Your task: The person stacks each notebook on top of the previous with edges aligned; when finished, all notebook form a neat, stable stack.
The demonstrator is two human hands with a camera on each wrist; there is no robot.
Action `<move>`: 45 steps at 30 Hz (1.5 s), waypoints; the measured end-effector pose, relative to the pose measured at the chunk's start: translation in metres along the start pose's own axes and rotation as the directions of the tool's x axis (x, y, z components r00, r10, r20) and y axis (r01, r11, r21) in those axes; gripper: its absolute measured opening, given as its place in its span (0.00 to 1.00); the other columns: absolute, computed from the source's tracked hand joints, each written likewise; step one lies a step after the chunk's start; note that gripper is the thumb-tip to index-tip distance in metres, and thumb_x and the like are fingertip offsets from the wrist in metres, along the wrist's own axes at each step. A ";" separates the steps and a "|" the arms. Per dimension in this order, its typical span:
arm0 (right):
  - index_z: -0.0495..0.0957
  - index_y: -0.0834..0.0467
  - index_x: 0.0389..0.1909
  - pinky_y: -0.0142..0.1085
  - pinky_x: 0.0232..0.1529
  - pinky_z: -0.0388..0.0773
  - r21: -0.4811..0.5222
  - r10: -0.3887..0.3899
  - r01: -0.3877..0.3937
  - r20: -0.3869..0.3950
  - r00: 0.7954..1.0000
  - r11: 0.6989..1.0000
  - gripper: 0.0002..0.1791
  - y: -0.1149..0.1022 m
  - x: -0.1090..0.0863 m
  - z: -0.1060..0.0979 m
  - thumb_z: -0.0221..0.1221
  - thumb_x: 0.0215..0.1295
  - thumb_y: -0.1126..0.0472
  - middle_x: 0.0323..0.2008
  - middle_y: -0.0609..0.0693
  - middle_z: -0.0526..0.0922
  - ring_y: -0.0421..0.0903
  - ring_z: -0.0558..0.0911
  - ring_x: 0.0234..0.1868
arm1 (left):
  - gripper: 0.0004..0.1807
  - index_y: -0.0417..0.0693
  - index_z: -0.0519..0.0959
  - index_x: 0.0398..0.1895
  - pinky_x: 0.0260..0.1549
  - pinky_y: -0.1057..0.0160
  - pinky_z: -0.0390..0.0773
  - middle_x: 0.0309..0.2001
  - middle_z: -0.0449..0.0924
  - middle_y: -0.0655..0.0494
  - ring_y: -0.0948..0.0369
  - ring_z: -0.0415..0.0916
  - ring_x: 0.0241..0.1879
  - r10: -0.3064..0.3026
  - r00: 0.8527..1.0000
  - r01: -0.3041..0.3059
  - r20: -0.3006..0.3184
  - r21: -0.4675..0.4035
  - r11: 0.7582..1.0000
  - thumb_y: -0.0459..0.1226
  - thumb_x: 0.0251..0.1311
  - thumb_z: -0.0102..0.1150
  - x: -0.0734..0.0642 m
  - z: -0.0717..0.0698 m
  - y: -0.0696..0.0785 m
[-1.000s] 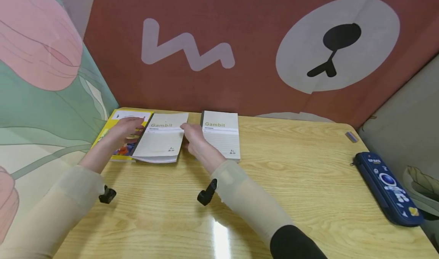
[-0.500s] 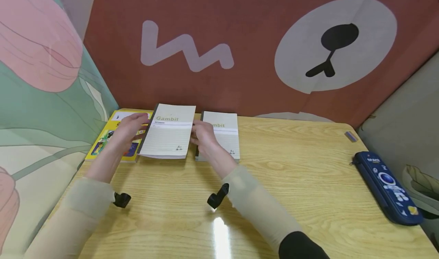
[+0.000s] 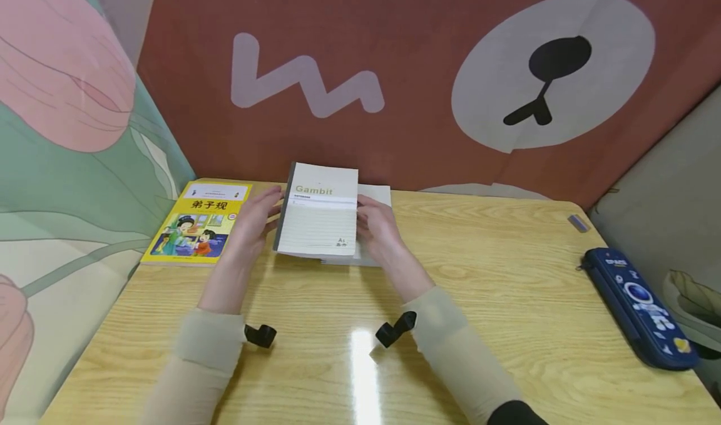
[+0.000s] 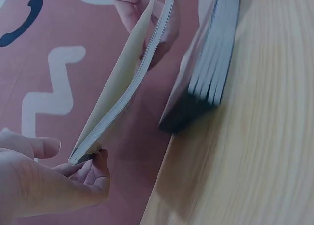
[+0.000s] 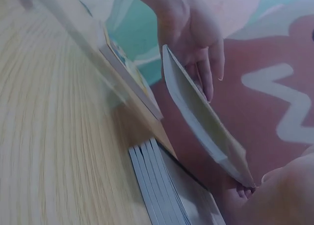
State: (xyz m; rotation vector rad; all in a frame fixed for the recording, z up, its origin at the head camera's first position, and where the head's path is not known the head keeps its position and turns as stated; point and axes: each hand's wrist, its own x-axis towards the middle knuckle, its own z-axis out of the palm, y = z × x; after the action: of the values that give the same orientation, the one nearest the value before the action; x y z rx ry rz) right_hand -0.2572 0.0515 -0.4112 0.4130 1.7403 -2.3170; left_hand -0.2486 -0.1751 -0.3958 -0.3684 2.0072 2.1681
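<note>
A white "Gambit" notebook (image 3: pixel 321 218) with a dark spine is raised above the table, its cover lifted a little from the pages in the wrist views. My right hand (image 3: pixel 382 226) pinches its right edge. At the spine side, my left hand (image 3: pixel 253 221) touches the notebook with relaxed fingers beneath, the thumb (image 4: pixel 46 147) standing apart from it. Below and slightly right lies a stack of several similar notebooks (image 4: pixel 213 58), partly hidden by the raised one in the head view. The yellow picture-covered book (image 3: pixel 197 225) lies flat to the left of my left hand.
A dark blue pencil case (image 3: pixel 639 306) with an astronaut print lies at the right side of the wooden table (image 3: pixel 496 287). Behind it, near the back right corner, is a small eraser (image 3: pixel 578 223). A reddish-brown patterned backdrop (image 3: pixel 417 137) rises along the back edge.
The notebook has come up off the yellow book and travelled right, now overlapping the notebook stack. Both hands moved right with it, and the yellow book's cover is uncovered.
</note>
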 end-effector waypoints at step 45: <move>0.61 0.66 0.77 0.41 0.79 0.66 0.019 -0.047 0.048 -0.027 0.999 0.999 0.27 -0.004 0.016 -0.078 0.45 0.80 0.66 0.75 0.62 0.68 0.52 0.70 0.75 | 0.36 0.44 0.51 0.83 0.77 0.52 0.65 0.80 0.59 0.44 0.49 0.65 0.75 0.030 0.996 -0.030 0.084 0.000 1.000 0.45 0.78 0.47 0.020 0.072 -0.034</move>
State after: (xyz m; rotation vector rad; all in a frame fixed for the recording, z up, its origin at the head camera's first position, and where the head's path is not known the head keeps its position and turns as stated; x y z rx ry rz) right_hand -0.2659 0.1273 -0.4333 0.4112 1.7598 -2.3733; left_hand -0.2635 -0.1016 -0.4292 -0.2444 1.9813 2.1622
